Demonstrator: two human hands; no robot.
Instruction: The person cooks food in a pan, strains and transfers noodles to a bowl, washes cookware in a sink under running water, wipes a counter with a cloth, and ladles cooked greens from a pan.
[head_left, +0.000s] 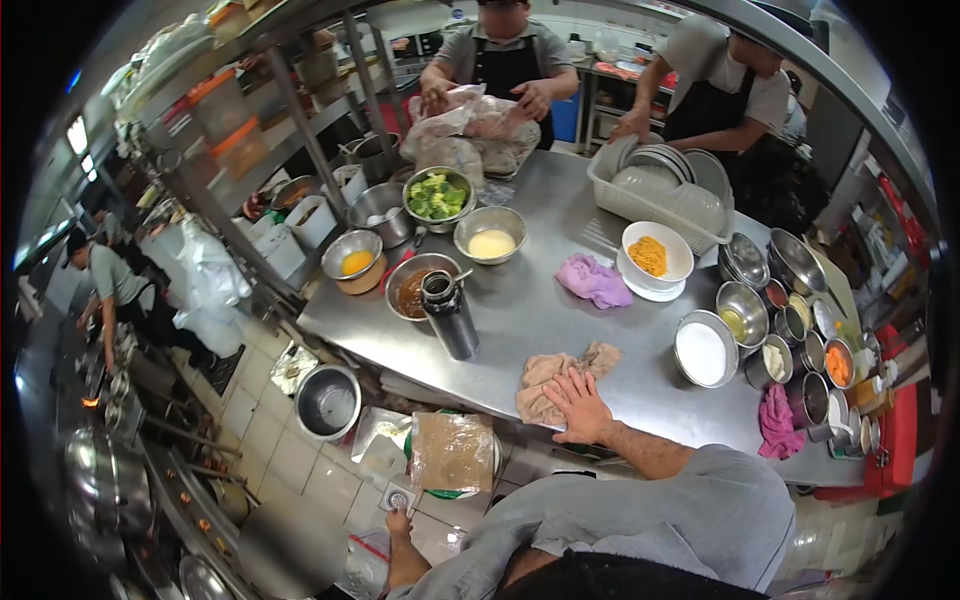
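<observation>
L hand low, grip unclear; R hand flat on brown cloth; no legible writing.

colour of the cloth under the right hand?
Beige-tan cloth, flat under the right hand; head view.

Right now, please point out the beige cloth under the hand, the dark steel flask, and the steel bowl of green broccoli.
beige cloth (540,385), head view, left folded part.
dark steel flask (452,322), head view, body.
steel bowl of green broccoli (437,196), head view, broccoli inside.

A cloth lies at the surface's near edge, a bottle to its left and a bowl of broccoli farther back.
</observation>
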